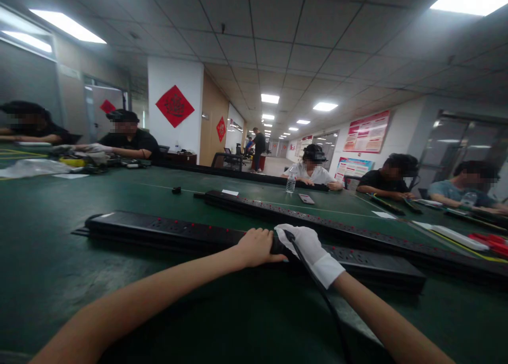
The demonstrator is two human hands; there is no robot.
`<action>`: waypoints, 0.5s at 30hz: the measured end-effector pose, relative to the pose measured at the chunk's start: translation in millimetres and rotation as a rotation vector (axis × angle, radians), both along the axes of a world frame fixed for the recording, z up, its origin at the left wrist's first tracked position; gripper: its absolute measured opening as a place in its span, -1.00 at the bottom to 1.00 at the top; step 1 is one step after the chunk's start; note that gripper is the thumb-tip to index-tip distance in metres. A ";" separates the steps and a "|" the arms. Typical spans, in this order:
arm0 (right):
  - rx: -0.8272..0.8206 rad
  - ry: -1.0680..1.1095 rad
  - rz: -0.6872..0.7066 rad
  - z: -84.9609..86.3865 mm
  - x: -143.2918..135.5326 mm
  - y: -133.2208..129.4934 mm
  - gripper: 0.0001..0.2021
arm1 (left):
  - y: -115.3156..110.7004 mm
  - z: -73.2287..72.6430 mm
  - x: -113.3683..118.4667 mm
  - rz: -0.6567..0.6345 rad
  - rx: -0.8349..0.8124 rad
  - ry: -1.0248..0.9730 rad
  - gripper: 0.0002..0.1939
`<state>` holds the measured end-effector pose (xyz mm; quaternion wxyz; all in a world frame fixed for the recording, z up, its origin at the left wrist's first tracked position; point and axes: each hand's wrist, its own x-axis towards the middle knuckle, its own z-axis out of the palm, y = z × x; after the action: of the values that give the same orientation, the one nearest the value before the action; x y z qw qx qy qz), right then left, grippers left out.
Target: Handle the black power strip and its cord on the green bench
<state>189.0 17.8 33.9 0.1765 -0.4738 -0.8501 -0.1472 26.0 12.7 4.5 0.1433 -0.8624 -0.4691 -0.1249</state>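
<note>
Left hand (254,247): bare; the fingers are bent over the middle of the front power strip (135,226), with the thumb on its near side. I cannot tell whether it grips the strip itself or some dark piece on it.
Right hand (307,247): in a white glove, just beside the left hand, closed narrow on a black cable (311,271).
Cable run: from the glove it goes down toward 5 o'clock, counted from the two hands.
Front power strip: black, with red marks along its top; it lies on the green table (43,258) under both hands, from 9 o'clock to a little past 3.
Rear power strip (257,204): also black with red marks, slanting behind from 10 o'clock to 3.
Bottle (291,181): clear, upright, at 12 o'clock.
Phone (306,199): lying flat at 1 o'clock, near the bottle.
Small black piece (176,190): at 10 o'clock, well apart from the hands.
Co-worker in white (315,172): at 1 o'clock, across the table, arms on its far side.
Plastic bag (35,167): between 9 and 10 o'clock, crumpled.
</note>
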 end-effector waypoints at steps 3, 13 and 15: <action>0.071 0.002 0.012 -7.2 0.7 -3.5 -0.68 | 1.2 -0.3 -0.1 -0.001 -0.009 -0.002 -0.20; 0.162 0.006 -0.059 -15.8 -5.0 -12.6 -0.59 | 0.6 1.8 -2.1 -0.022 -0.030 0.011 -0.27; 0.159 0.010 -0.068 -15.7 -4.4 -12.7 -0.59 | -0.1 2.3 -2.1 -0.027 -0.035 0.013 -0.27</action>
<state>184.6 5.1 18.2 0.2128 -0.4875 -0.8183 -0.2177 24.0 12.6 6.8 0.1294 -0.8718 -0.4588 -0.1129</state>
